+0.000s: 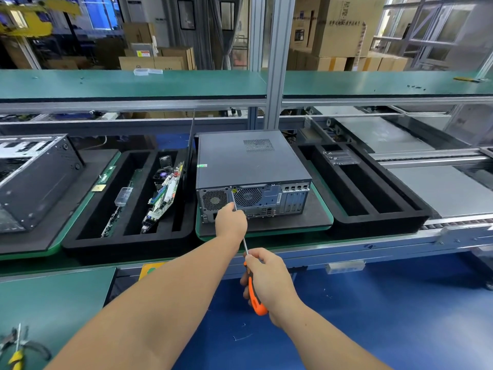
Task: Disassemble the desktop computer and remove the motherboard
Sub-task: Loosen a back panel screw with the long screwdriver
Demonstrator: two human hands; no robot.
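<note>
Head view: right hand [268, 280] grips screwdriver [254, 292]; left hand [230, 221] pinches its shaft at computer [250, 161].

Cardboard boxes [338, 28] stand stacked behind the green shelf [133, 84].

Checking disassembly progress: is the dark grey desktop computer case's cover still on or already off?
Still on. The dark grey metal computer case shows an unbroken top panel with its vent grille; no internals are visible.
</note>
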